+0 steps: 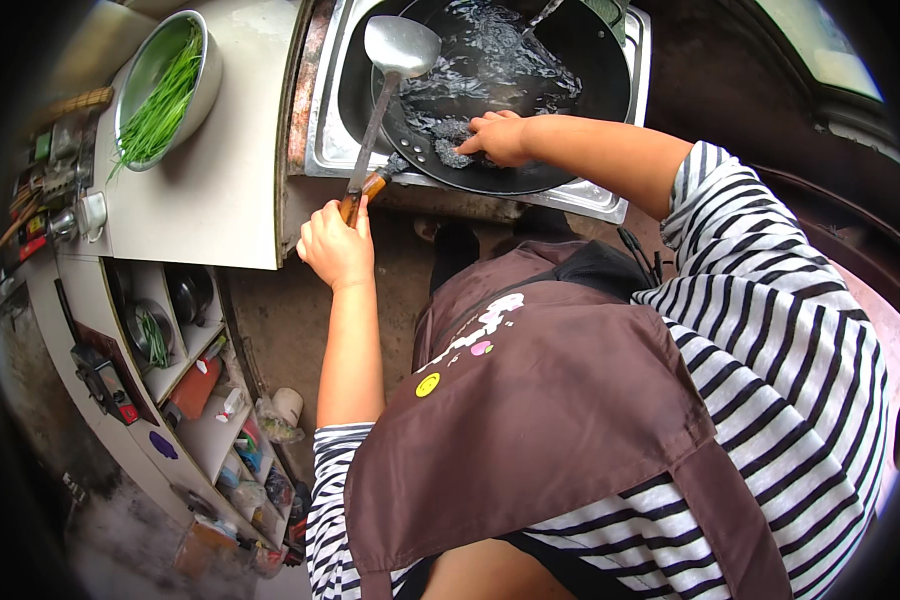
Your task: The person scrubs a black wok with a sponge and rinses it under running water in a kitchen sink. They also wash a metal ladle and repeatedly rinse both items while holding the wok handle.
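My left hand (339, 244) grips the wooden handle of a metal wok spatula (403, 45), whose blade is raised over the left rim of a large dark wok (529, 184). The wok sits over a stainless steel sink (322, 146) and holds rippling water (487, 67). Inside it, near the close rim, my right hand (501, 139) has its fingers on a grey scouring pad (454, 142). The wok's wooden handle (375, 184) points towards me, partly behind the spatula handle. A thin stream of water (544, 16) falls into the wok at the top.
On the white counter (240, 150) to the left stands a bowl (210, 90) of long green stalks (165, 97). Below are open shelves (202, 431) with metal pots (150, 330) and packets. A plastic bag (276, 420) lies beside them. Utensils and jars crowd the far left.
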`<state>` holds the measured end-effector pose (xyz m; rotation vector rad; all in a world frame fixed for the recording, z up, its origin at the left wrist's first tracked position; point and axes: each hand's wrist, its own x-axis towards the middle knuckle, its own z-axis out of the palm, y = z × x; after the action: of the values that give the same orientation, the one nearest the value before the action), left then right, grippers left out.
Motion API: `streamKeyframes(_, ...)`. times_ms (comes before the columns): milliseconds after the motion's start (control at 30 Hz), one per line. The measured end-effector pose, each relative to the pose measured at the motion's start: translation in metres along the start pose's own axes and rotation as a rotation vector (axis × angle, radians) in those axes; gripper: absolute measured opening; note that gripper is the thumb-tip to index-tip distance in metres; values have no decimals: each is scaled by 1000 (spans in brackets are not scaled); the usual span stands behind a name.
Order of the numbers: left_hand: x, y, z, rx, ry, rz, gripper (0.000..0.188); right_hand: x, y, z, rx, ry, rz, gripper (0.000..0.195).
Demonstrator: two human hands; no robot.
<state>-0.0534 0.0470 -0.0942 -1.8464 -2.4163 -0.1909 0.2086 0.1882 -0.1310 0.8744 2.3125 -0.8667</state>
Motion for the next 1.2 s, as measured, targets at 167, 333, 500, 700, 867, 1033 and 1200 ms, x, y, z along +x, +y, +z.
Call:
streamKeyframes(167, -1, -1, 1, 6, -8, -9, 38, -58, 26, -33, -288, -401, -54, 61)
streamKeyframes(333, 1, 1, -1, 2, -20, -4, 38, -17, 10, -20, -146, -290, 39, 66)
streamKeyframes(500, 2, 1, -1, 5, -28, -3, 38, 16, -2, -16, -158, -117, 138, 69)
streamKeyframes(700, 1, 1, -1, 11, -44, -8, 39, -38, 21, -20, -319, -366, -23, 71)
streamKeyframes(867, 4, 5, -2, 14, -49, -11, 40, 3, 7, -24, -175, -197, 79, 77)
streamKeyframes(1033, 4, 1, -2, 23, -46, -8, 39, 16, 0, -21, -246, -177, 46, 79)
streamKeyframes(1200, 4, 2, 0, 15, -49, -1, 38, -31, 5, -37, -319, -470, -42, 75)
